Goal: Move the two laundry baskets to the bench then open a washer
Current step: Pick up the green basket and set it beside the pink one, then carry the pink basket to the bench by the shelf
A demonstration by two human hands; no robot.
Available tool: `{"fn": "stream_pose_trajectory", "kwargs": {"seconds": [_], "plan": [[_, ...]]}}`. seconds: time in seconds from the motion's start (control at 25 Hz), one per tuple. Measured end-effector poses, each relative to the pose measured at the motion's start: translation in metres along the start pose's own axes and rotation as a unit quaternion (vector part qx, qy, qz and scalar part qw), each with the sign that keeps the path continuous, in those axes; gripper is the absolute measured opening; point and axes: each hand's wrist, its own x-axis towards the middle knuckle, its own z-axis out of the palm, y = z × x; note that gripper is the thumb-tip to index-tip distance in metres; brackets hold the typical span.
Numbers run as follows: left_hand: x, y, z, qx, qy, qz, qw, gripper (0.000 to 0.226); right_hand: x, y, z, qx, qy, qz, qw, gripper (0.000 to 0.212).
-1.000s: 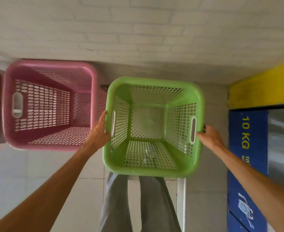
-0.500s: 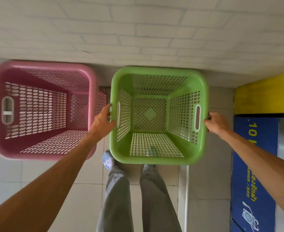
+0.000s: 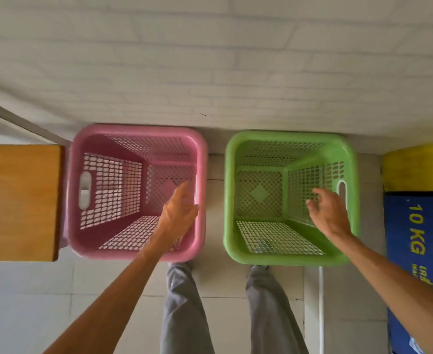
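Two empty mesh laundry baskets stand side by side on the tiled floor against the white brick wall. The pink basket (image 3: pixel 133 139) is on the left, next to the wooden bench (image 3: pixel 19 200). A narrow gap of floor separates it from the green basket (image 3: pixel 287 140) on the right. My left hand (image 3: pixel 178 213) hovers over the pink basket's right rim, fingers loosely apart, holding nothing. Over the green basket's right side floats my right hand (image 3: pixel 325 213), fingers spread, near its right handle slot (image 3: pixel 341 191) but not gripping it.
A washer with a blue "10 KG" front (image 3: pixel 417 251) and a yellow top (image 3: pixel 417 167) stands at the right edge. My grey trouser legs (image 3: pixel 184 307) are below the baskets. A thin white pipe (image 3: pixel 320 302) runs along the floor beside the washer.
Both hands have let go of the green basket's handles; it now rests on the floor. My left hand has shifted over to the pink basket. The bench has come into view.
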Motion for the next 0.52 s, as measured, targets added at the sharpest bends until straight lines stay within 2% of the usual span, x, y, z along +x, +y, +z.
{"fn": "stream_pose_trajectory", "kwargs": {"seconds": [0.08, 0.24, 0.36, 0.44, 0.52], "plan": [[-0.012, -0.029, -0.062, 0.030, 0.043, -0.009, 0.999, 0.066, -0.017, -0.060, 0.025, 0.037, -0.019, -0.043, 0.998, 0.041], [-0.025, -0.091, -0.175, 0.087, 0.147, -0.019, 0.985, 0.054, -0.042, -0.168, 0.082, 0.061, -0.032, -0.068, 0.995, 0.031], [-0.016, -0.140, -0.237, 0.107, 0.159, -0.084, 0.978, 0.062, -0.051, -0.229, 0.128, 0.059, -0.088, -0.062, 0.992, 0.054], [-0.005, -0.165, -0.254, 0.113, 0.141, -0.129, 0.975, 0.070, -0.047, -0.254, 0.149, 0.045, -0.087, -0.021, 0.995, 0.069], [0.006, -0.178, -0.255, 0.109, 0.123, -0.131, 0.978, 0.074, -0.043, -0.264, 0.159, 0.057, -0.074, 0.017, 0.996, 0.072]]}}
